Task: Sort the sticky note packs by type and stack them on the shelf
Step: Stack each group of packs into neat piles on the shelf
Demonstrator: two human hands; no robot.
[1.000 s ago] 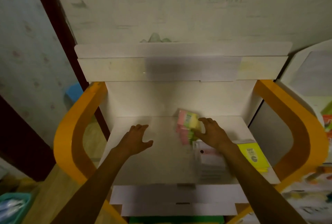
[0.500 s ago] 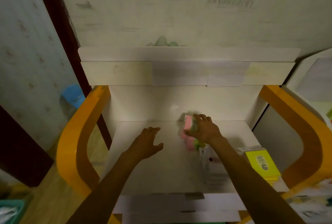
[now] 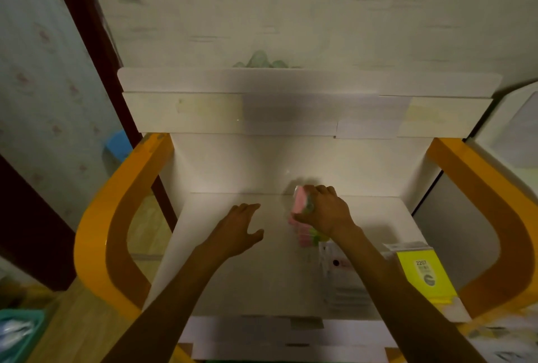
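Gripping a pink sticky note pack [image 3: 300, 202], the right hand [image 3: 326, 212] holds it at the back of the white shelf [image 3: 233, 281], over other pastel packs [image 3: 308, 239] (blurred). Beside it, the left hand [image 3: 238, 227] hovers with fingers loosely spread, holding nothing. A yellow pack [image 3: 423, 274] lies near the shelf's right edge.

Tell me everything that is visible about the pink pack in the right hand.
The pink pack is a small block of sticky notes, pink on its visible face, with a green edge beside the fingers. It looks glossy, maybe wrapped. The right hand grips it from above, near the back of the white shelf. It sits over more pink and green packs; whether it touches them is unclear.
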